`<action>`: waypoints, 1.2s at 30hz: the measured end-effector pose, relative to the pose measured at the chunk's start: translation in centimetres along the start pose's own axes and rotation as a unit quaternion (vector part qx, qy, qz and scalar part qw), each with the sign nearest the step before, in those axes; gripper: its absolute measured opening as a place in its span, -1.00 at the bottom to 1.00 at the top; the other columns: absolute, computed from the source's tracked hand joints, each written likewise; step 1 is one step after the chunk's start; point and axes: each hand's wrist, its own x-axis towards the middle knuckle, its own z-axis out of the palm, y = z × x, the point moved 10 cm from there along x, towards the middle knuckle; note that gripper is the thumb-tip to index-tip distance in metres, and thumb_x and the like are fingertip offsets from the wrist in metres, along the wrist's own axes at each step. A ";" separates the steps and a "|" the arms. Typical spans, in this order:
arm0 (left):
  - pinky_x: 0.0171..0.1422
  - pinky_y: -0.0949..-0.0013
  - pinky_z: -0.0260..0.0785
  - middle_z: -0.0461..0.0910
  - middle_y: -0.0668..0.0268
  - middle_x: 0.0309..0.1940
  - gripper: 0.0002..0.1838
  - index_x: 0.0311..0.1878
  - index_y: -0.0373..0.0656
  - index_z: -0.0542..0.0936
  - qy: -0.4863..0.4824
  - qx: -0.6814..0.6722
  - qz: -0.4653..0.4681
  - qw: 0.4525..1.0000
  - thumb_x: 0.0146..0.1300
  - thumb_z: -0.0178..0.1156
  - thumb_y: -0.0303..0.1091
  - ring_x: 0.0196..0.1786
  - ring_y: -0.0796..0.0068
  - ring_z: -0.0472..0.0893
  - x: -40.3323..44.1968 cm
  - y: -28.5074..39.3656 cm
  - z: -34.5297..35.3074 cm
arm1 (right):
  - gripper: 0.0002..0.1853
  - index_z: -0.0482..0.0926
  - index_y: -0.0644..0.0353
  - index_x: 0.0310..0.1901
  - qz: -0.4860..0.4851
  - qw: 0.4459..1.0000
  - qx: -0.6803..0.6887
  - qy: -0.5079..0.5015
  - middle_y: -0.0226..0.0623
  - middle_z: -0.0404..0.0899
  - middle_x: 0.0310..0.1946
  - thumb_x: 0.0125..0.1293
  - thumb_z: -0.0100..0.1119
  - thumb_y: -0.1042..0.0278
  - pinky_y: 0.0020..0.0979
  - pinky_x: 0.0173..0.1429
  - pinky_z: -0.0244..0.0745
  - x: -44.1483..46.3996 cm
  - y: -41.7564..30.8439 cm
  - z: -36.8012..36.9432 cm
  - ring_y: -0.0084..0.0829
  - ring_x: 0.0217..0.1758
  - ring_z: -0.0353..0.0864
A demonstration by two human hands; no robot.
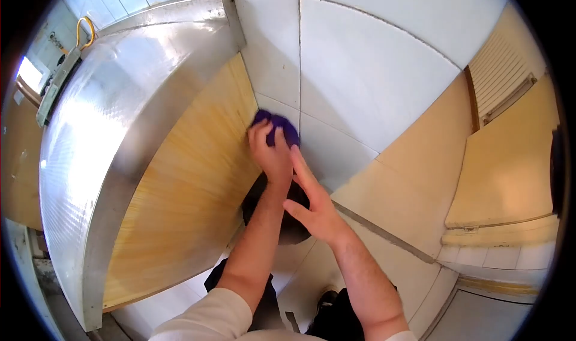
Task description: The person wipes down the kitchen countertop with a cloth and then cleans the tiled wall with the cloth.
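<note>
A bunched purple cloth [277,126] is in my left hand [272,155], whose fingers are curled around it. Both are close to the corner where the wooden cabinet side [192,167] meets the white tiled wall [360,71]. My right hand [313,202] is just below and to the right, with fingers stretched out and thumb apart. Its fingertips reach up beside the left hand and the cloth's lower edge; whether they touch is unclear. Beneath the hands is a black bin or bag [295,224], partly covered by my left forearm.
On the left is a shiny metal countertop [120,95] with a raised metal edge, above the wooden side. A gas stove part [60,86] with a yellow hose [87,32] lies at its far left. At right are a yellow cabinet panel [504,167] and a louvred vent [501,71].
</note>
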 end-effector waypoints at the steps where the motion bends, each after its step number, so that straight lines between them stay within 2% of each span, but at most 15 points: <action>1: 0.20 0.09 0.50 0.68 0.14 -0.08 -0.88 -0.17 -0.30 0.64 -0.008 0.003 -0.072 0.997 0.25 0.35 -0.60 0.05 0.03 0.65 -2.1 -3.8 0.5 | 0.01 -0.12 0.12 0.73 0.002 1.000 -0.011 -0.003 -0.08 -0.31 0.78 0.34 0.24 0.56 -0.15 0.80 -0.26 -0.3 -0.1 0.1 -0.16 0.83 -0.30; 4: 0.18 0.10 0.49 0.67 0.15 -0.11 -0.88 -0.20 -0.28 0.63 -0.029 0.024 -0.168 0.985 0.23 0.37 -0.58 0.03 0.06 0.65 -2.3 -4.7 0.6 | 0.01 -0.11 0.13 0.73 -0.039 0.998 -0.050 -0.009 -0.08 -0.31 0.78 0.34 0.24 0.55 -0.15 0.80 -0.25 -0.8 -0.3 0.5 -0.14 0.83 -0.29; 6: 0.14 0.13 0.50 0.65 0.14 -0.13 -0.85 -0.19 -0.27 0.63 -0.002 -0.006 -0.063 0.998 0.21 0.41 -0.56 -0.01 0.07 0.64 0.5 -0.4 0.1 | 0.00 -0.11 0.13 0.73 -0.061 0.996 -0.070 -0.006 -0.07 -0.31 0.78 0.35 0.24 0.55 -0.15 0.80 -0.24 -0.9 -0.8 0.4 -0.13 0.83 -0.28; 8: 0.12 0.11 0.50 0.63 0.11 -0.16 -0.84 -0.18 -0.28 0.63 0.023 -0.025 0.012 0.999 0.21 0.41 -0.57 -0.03 0.05 0.63 3.2 4.3 -0.3 | -0.01 -0.10 0.14 0.72 -0.066 0.994 -0.086 0.003 -0.07 -0.30 0.78 0.36 0.24 0.54 -0.15 0.80 -0.24 -0.6 -2.2 0.2 -0.13 0.83 -0.28; 9: 0.11 0.09 0.49 0.62 0.08 -0.17 -0.84 -0.17 -0.30 0.63 0.023 -0.055 0.026 0.998 0.21 0.40 -0.59 -0.04 0.04 0.62 3.1 4.0 -0.2 | -0.02 -0.10 0.15 0.72 -0.056 0.995 -0.083 0.004 -0.07 -0.30 0.78 0.36 0.24 0.54 -0.16 0.80 -0.23 -1.0 -1.7 0.3 -0.13 0.83 -0.27; 12: 0.12 0.09 0.49 0.63 0.08 -0.15 -0.84 -0.16 -0.31 0.63 -0.012 0.025 -0.004 1.000 0.22 0.39 -0.60 -0.04 0.04 0.63 1.1 0.5 0.1 | -0.02 -0.11 0.19 0.72 -0.030 0.996 -0.080 0.007 -0.05 -0.29 0.77 0.36 0.23 0.54 -0.17 0.80 -0.22 -0.5 -0.8 0.2 -0.13 0.83 -0.26; 13: 0.14 0.10 0.49 0.64 0.09 -0.12 -0.85 -0.17 -0.32 0.63 -0.032 0.047 -0.051 0.997 0.22 0.39 -0.58 -0.03 0.05 0.63 0.4 -0.8 0.2 | -0.02 -0.12 0.21 0.71 -0.010 0.997 -0.077 0.007 -0.04 -0.28 0.77 0.36 0.23 0.54 -0.17 0.80 -0.22 -0.7 -0.1 0.2 -0.13 0.83 -0.26; 16: 0.15 0.10 0.48 0.64 0.10 -0.10 -0.85 -0.17 -0.32 0.64 -0.045 0.004 -0.129 0.991 0.22 0.40 -0.56 -0.01 0.07 0.64 0.6 -1.2 0.2 | -0.01 -0.17 0.26 0.71 0.017 0.998 -0.058 0.019 0.01 -0.26 0.76 0.34 0.16 0.60 -0.21 0.79 -0.22 -0.2 2.3 0.1 -0.14 0.82 -0.26; 19: 0.19 0.17 0.52 0.67 0.13 -0.04 -0.82 -0.12 -0.25 0.71 -0.034 -0.042 -0.066 0.996 0.21 0.43 -0.51 0.05 0.08 0.66 3.0 4.9 -0.5 | 0.02 -0.25 0.29 0.71 0.024 0.998 0.056 0.035 0.05 -0.23 0.75 0.26 0.04 0.68 -0.26 0.78 -0.23 0.7 1.5 0.3 -0.16 0.82 -0.25; 20: 0.20 0.17 0.53 0.67 0.13 -0.03 -0.83 -0.13 -0.24 0.72 -0.039 -0.048 -0.070 0.996 0.21 0.43 -0.50 0.06 0.08 0.67 3.0 5.4 -0.6 | 0.04 -0.28 0.30 0.71 0.027 0.993 0.108 0.039 0.07 -0.21 0.75 0.23 0.00 0.70 -0.28 0.78 -0.24 0.8 1.3 0.5 -0.16 0.82 -0.25; 23: 0.22 0.15 0.53 0.69 0.11 0.02 -0.85 -0.15 -0.28 0.71 -0.051 -0.008 -0.015 0.999 0.22 0.42 -0.50 0.10 0.08 0.67 0.6 2.6 -0.1 | 0.08 -0.31 0.29 0.71 0.044 0.991 0.118 0.042 0.07 -0.19 0.74 0.15 -0.07 0.74 -0.29 0.77 -0.25 0.9 4.1 0.3 -0.16 0.81 -0.23; 27: 0.35 0.17 0.49 0.67 0.06 0.23 -0.77 -0.04 -0.33 0.72 -0.096 -0.022 -0.168 0.981 0.24 0.42 -0.52 0.22 0.14 0.66 -2.6 -1.8 0.4 | 0.10 -0.31 0.27 0.72 0.068 0.983 0.164 0.053 0.04 -0.23 0.75 0.11 -0.10 0.75 -0.29 0.77 -0.28 0.8 6.4 0.2 -0.18 0.82 -0.28; 32: 0.43 0.16 0.45 0.63 0.11 0.31 -0.64 0.11 -0.29 0.72 -0.111 -0.074 0.009 0.991 0.23 0.44 -0.53 0.32 0.09 0.61 1.1 6.7 -0.1 | 0.11 -0.31 0.25 0.73 0.017 0.979 0.193 0.066 -0.04 -0.28 0.77 0.08 -0.13 0.77 -0.30 0.78 -0.32 1.7 1.9 -0.5 -0.24 0.83 -0.31; 34: 0.43 0.13 0.43 0.60 0.10 0.32 -0.60 0.16 -0.29 0.68 -0.096 -0.051 0.037 0.993 0.24 0.44 -0.51 0.32 0.06 0.59 1.3 6.2 -0.2 | 0.10 -0.32 0.24 0.73 0.006 0.972 0.229 0.058 -0.08 -0.31 0.77 0.12 -0.12 0.78 -0.28 0.78 -0.29 1.7 2.0 -0.3 -0.25 0.83 -0.31; 36: 0.45 0.05 0.41 0.58 -0.01 0.31 -0.56 0.19 -0.28 0.65 -0.075 -0.023 -0.031 0.996 0.25 0.45 -0.45 0.32 -0.03 0.57 0.1 2.5 -0.1 | 0.09 -0.32 0.24 0.72 0.006 0.976 0.210 0.052 -0.09 -0.32 0.78 0.15 -0.11 0.77 -0.28 0.78 -0.28 1.3 2.4 -0.4 -0.26 0.83 -0.32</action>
